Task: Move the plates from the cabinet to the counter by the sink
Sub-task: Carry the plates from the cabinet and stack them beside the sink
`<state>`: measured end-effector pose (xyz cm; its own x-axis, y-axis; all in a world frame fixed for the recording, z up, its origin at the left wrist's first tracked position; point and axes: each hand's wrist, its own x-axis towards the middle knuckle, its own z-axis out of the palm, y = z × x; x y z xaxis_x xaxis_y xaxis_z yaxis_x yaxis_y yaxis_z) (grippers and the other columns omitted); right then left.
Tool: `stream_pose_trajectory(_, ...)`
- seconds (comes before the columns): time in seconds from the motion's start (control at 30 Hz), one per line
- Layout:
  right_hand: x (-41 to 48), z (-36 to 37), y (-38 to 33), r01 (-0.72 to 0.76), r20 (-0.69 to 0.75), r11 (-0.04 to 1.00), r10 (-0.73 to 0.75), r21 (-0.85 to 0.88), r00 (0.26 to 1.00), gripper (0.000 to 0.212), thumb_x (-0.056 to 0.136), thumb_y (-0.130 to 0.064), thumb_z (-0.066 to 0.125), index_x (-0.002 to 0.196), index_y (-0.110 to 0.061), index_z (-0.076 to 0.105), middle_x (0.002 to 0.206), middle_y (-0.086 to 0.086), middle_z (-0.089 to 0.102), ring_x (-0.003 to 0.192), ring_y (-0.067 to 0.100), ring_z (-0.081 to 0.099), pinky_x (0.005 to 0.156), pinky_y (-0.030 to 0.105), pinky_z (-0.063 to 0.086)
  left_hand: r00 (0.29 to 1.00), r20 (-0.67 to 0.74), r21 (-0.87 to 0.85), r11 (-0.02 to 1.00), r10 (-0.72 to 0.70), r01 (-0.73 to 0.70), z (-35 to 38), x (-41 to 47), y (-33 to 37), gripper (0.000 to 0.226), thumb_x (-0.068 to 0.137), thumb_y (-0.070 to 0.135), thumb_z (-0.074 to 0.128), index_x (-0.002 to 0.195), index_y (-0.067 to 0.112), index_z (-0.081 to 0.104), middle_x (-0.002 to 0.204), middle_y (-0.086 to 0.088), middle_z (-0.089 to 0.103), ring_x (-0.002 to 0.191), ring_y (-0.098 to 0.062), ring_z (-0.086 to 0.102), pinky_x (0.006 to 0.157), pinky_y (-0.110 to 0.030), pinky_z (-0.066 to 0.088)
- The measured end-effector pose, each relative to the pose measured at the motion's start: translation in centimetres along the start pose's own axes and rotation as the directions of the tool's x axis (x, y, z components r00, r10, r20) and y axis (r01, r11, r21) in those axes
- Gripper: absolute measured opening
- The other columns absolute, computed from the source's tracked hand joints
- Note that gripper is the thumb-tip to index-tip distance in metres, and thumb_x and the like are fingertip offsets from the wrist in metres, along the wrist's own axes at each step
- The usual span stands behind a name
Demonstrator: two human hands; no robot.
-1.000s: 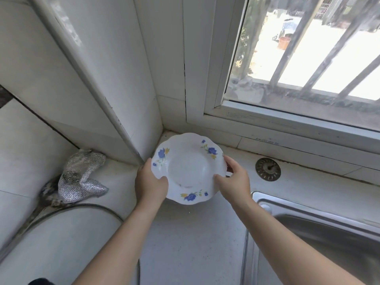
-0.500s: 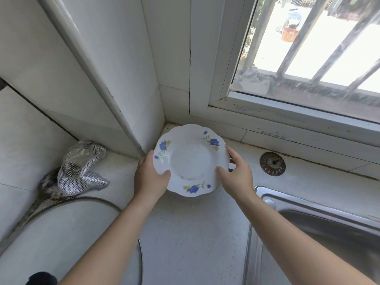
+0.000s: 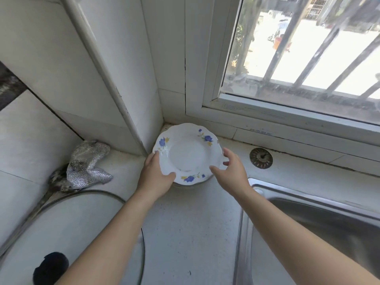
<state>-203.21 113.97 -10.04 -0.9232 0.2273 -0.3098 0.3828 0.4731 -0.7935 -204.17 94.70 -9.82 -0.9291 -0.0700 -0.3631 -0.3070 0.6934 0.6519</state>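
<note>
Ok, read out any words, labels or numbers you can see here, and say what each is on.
Window frame: a faint strip of small print, too small to read.
Tiled sill: a short dark marking, too blurred to read.
Floral plate: painted flowers only, no words.
</note>
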Motion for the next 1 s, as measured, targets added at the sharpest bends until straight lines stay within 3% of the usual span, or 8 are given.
stream_pose_trajectory(0.1,-2.6,-0.8,-0.7,0.036,-0.009,0.999,-0.036,-0.04,0.999,0.066,0.084,-0.022,0.063,0.142,-0.023,0.031,0.142,-0.001,0.039,0.125,0.015,0.043,0.101,0.039,0.043,0.996,0.01,0.089,0.993,0.083,-0.084,-0.3,-2.5,0.2,0.067,0.086,0.023,0.06,0.145,0.013,0.028,0.155,-0.001,0.019,0.14,-0.017,0.024,0.108,-0.023,0.022)
stream_pose_trajectory(0.3,-9.8,-2.6,-1.0,0.139,0.052,0.97,-0.132,-0.198,0.99,0.065,0.087,-0.032,0.06,0.143,-0.02,0.028,0.142,0.0,0.04,0.127,0.015,0.041,0.094,0.027,0.035,0.977,-0.03,0.079,0.974,0.213,-0.21,-0.4,-8.8,-0.1,0.053,0.087,0.028,0.061,0.135,0.014,0.045,0.149,-0.001,0.034,0.135,-0.014,0.034,0.104,-0.019,0.024)
stream_pose_trajectory(0.43,-15.2,-4.1,-0.1,0.232,0.15,0.919,-0.192,-0.318,0.97,0.069,0.089,-0.035,0.059,0.146,-0.02,0.023,0.146,0.0,0.035,0.132,0.016,0.037,0.102,0.028,0.032,0.96,-0.082,0.098,0.961,0.266,-0.258,-0.4,-13.7,-0.3,0.046,0.089,0.034,0.056,0.131,0.015,0.05,0.141,0.0,0.045,0.129,-0.014,0.041,0.095,-0.015,0.025)
stream_pose_trajectory(0.63,-21.9,-6.6,1.7,0.386,0.22,0.855,-0.326,-0.347,0.919,0.063,0.087,-0.035,0.061,0.142,-0.02,0.033,0.145,-0.006,0.035,0.131,0.009,0.036,0.098,0.014,0.024,0.977,-0.076,-0.027,0.979,0.201,-0.203,0.0,-22.1,-0.2,0.043,0.09,0.041,0.052,0.13,0.025,0.051,0.135,0.005,0.051,0.129,-0.008,0.041,0.099,-0.024,0.032)
stream_pose_trajectory(0.87,-26.9,-10.4,4.7,0.561,0.378,0.737,-0.431,-0.376,0.82,0.063,0.087,-0.038,0.06,0.142,-0.021,0.033,0.146,-0.006,0.035,0.129,0.01,0.037,0.097,0.014,0.024,0.978,-0.141,0.046,0.987,0.156,-0.151,2.8,-30.8,1.1,0.042,0.092,0.04,0.049,0.131,0.027,0.048,0.139,0.011,0.043,0.127,-0.005,0.039,0.092,-0.013,0.024)
stream_pose_trajectory(1.0,-28.8,-12.9,6.7,0.617,0.47,0.701,-0.436,-0.357,0.768,0.062,0.087,-0.037,0.06,0.142,-0.024,0.034,0.144,-0.009,0.037,0.123,0.009,0.044,0.09,0.012,0.025,0.985,-0.152,0.015,0.997,0.083,-0.081,6.6,-34.9,1.8,0.043,0.092,0.042,0.048,0.133,0.028,0.046,0.14,0.013,0.042,0.128,-0.003,0.037,0.094,-0.015,0.024)
